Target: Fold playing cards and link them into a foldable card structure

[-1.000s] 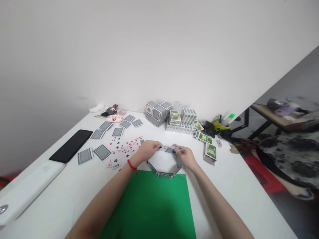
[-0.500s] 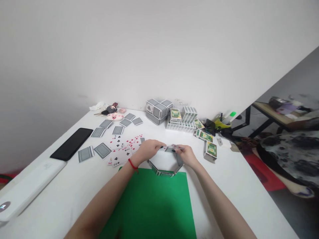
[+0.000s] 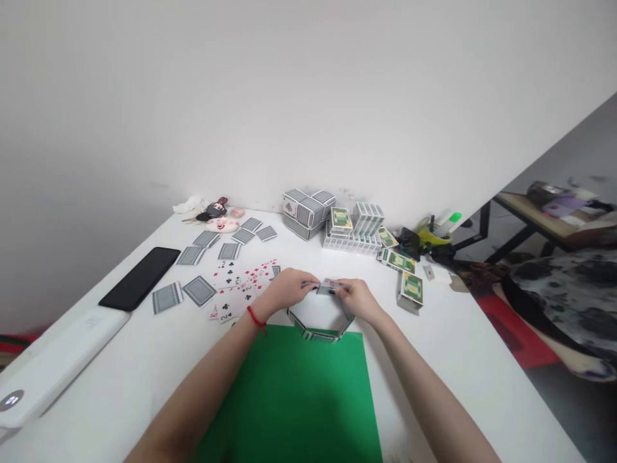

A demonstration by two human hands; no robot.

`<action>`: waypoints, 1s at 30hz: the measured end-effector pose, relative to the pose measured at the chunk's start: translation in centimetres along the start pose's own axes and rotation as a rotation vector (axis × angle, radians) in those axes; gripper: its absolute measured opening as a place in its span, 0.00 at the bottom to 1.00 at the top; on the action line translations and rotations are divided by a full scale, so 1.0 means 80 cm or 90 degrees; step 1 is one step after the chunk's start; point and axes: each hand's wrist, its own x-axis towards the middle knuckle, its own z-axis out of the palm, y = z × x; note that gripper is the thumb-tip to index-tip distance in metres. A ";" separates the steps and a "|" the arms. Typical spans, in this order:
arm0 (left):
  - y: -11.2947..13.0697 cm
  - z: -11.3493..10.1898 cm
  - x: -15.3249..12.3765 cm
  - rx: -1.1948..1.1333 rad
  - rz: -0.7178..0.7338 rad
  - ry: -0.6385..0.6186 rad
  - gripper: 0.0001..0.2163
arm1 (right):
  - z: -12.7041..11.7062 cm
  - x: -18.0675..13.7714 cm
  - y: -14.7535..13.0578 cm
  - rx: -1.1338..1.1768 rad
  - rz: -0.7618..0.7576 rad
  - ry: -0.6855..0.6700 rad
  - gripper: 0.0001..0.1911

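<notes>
A ring of folded playing cards, roughly many-sided, stands across the far edge of a green sheet. At its far side a playing card spans the space between my fingertips. My left hand pinches the card's left end, while my right hand grips its right end, thumb and fingers closed. Whether that card is joined to the ring is hidden by my fingers. Left of my left wrist lie loose face-up cards. Several grey-backed cards are spread beyond them.
A folded-card block stands by the wall, beside stacked card boxes. More card boxes lie to the right. A black phone and a long white device occupy the left. Another person's patterned clothing shows at far right.
Both hands stay at the far side of the ring, with only small finger shifts around the card. The view has moved slightly.
</notes>
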 end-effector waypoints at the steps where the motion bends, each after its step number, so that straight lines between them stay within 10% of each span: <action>1: -0.005 -0.005 -0.001 -0.036 -0.002 -0.003 0.16 | -0.001 0.000 0.001 -0.017 0.010 0.000 0.14; 13: -0.032 0.030 0.003 -0.311 -0.173 0.089 0.14 | 0.001 0.004 0.005 -0.080 0.038 0.019 0.14; 30: -0.016 0.036 0.006 -0.281 -0.118 0.125 0.14 | 0.010 0.012 -0.004 -0.072 0.005 0.019 0.14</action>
